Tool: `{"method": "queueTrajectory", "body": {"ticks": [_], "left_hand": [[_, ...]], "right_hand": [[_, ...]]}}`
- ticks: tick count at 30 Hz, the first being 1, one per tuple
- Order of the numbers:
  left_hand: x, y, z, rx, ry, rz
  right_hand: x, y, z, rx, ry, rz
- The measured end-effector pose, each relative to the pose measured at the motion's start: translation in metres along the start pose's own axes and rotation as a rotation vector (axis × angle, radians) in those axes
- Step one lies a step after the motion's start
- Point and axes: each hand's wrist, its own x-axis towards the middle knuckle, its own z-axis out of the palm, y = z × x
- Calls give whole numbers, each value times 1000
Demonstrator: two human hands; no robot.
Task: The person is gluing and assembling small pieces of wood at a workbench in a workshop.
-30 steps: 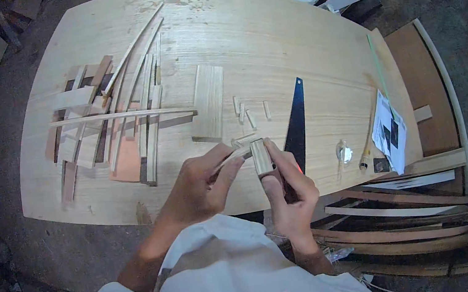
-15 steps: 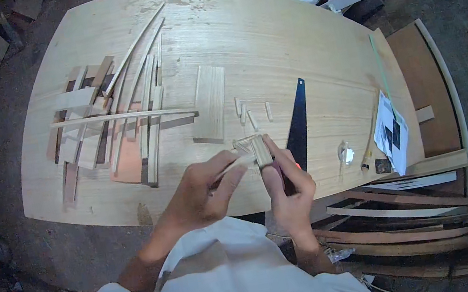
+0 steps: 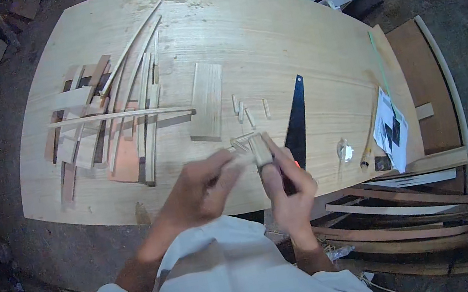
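My right hand [image 3: 291,185] is closed around a small wooden block [image 3: 260,150], its thumb along the near side and a finger along the right edge. To its left, my left hand [image 3: 204,187] is closed, and motion smears its fingers. A thin pale piece [image 3: 243,160] shows between its fingertips and the block; its kind is unclear. Just beyond the block lie several short wooden sticks [image 3: 241,111]. A flat wooden board [image 3: 207,102] rests farther left, and a handsaw [image 3: 298,119] with a dark blade lies to the right.
On the left of the wooden table [image 3: 289,30] lies a pile of long strips [image 3: 137,110] and flat offcuts [image 3: 72,99]. A clear shiny object [image 3: 345,151], a brush-like tool [image 3: 367,155] and a printed sheet [image 3: 390,131] are by the right edge. Curved strips [image 3: 399,229] are stacked below it.
My left hand has shifted slightly left and back from the block, its fingers now blurred. The right hand stays nearly in place with the block, which is turned a little.
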Motion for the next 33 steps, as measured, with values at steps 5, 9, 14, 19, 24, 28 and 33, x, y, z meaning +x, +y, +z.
{"method": "queueTrajectory", "body": {"ticks": [5, 9, 14, 19, 24, 28, 33], "left_hand": [[1, -7, -4, 56, 52, -81], [-1, -6, -3, 22, 68, -127], [-11, -16, -3, -224, 19, -158], [-16, -8, -5, -302, -51, -257], [-20, -5, -1, -312, -83, -240], [-23, 1, 0, -243, -67, -285], [-25, 2, -1, -151, -54, -292]], "right_hand": [[-3, 12, -2, -68, -44, -348], [4, 14, -10, 45, 165, 24], [5, 16, -22, 68, 146, 115], [0, 18, -24, 136, 55, -35], [-2, 16, -21, 31, 31, -109], [-1, 6, -16, 39, 1, -144], [3, 6, -14, 75, -57, -53]]}}
